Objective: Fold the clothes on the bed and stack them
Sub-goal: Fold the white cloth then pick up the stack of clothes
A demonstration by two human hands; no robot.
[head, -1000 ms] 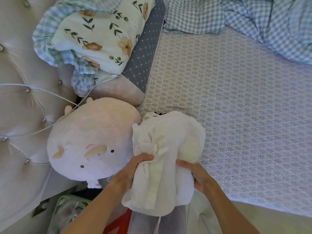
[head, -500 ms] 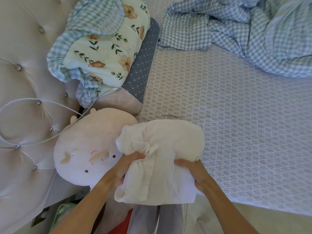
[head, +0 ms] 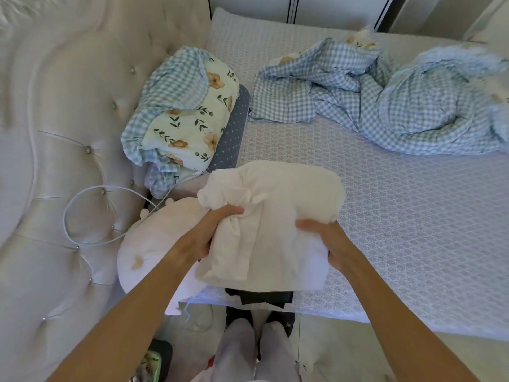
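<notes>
A folded cream-white garment [head: 278, 216] is held above the near edge of the bed [head: 413, 230]. My left hand [head: 212, 230] grips its bunched left side, thumb on top. My right hand [head: 322, 238] holds its right edge, fingers underneath. Under the bundle, at the mattress edge, lies a dark folded garment [head: 264, 296], mostly hidden. A crumpled blue gingham cloth [head: 371, 106] is spread across the far part of the bed.
A round cream plush toy [head: 154, 244] lies left of the bundle. Behind it are a floral and gingham pillow [head: 190, 117] and a grey dotted cushion [head: 231, 133]. The tufted headboard [head: 55, 161] with a white cable [head: 82, 213] fills the left.
The white bundle has been lifted up and moved slightly right, off the plush toy. The view has tilted up, showing more of the bed and the dark garment beneath.
</notes>
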